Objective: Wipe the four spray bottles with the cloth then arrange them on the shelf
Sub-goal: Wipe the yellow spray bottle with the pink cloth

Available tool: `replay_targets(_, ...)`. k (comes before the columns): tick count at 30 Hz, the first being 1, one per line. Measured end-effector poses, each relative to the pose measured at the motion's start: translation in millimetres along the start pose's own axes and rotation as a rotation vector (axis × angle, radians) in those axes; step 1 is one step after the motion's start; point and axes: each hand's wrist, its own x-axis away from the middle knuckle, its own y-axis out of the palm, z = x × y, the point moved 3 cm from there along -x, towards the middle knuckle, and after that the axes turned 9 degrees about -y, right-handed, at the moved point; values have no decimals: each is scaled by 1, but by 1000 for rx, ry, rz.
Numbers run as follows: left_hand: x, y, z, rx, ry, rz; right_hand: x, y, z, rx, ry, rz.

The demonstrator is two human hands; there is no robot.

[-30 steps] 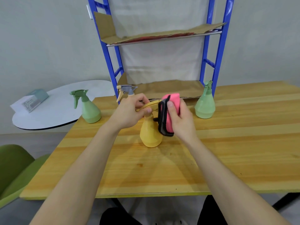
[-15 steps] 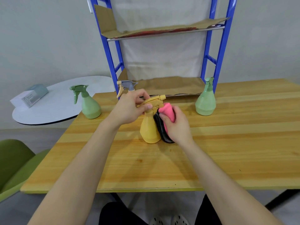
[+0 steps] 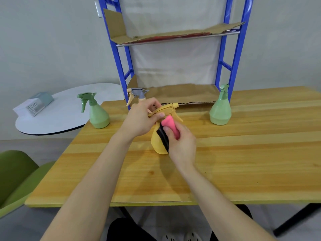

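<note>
l hand grips 1 yellow btl, r hand clamps 1 cloth; 2 green btls, 1 grey-top btl.

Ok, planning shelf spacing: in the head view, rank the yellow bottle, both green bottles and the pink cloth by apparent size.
1. Yellow bottle, though nearest the camera and partly covered.
2. Left green bottle and right green bottle: look alike, unranked.
3. Pink cloth, bunched in the right hand.
</note>
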Motion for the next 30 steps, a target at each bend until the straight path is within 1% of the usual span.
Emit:
replay_targets(2,-1,-1,2,-51,-7,36,-3,12,-4,17,-58,-40)
replay_targets(5,-1,0,0,-13,-41,15,10,9,14,157,-52,-164)
replay_targets(8,-3,-1,-2,-25,-52,6,17,-19,38,323,-15,-393)
replay_targets(9,-3,-1,-2,-25,-55,5,11,-29,39,372,-18,-438)
replay_targets(10,-5,0,-1,-23,-61,9,3,-40,40,416,-35,-429)
replay_targets(12,-8,3,0,-22,-80,44,-15,-60,37,509,-91,-332)
replay_targets(13,-11,5,3,-26,-92,78,-22,-67,39,570,-126,-311)
replay_targets(14,-13,7,7,-33,-103,119,-24,-71,43,632,-149,-358)
replay_targets(16,-22,13,17,-44,-98,198,-16,-70,60,724,-143,-557)
replay_targets(17,-29,18,24,-47,-88,229,-8,-68,70,741,-128,-626)
replay_targets(18,-38,24,30,-52,-81,250,0,-66,78,743,-108,-651)
replay_targets(20,-59,38,43,-65,-80,271,4,-63,85,740,-84,-644)
replay_targets(24,-100,72,68,-96,-78,255,3,-58,90,727,-70,-651)
replay_targets(27,-125,98,80,-113,-95,199,3,-59,93,705,-61,-647)
replay_targets(30,-139,118,88,-176,-117,100,3,-59,95,699,-75,-636)
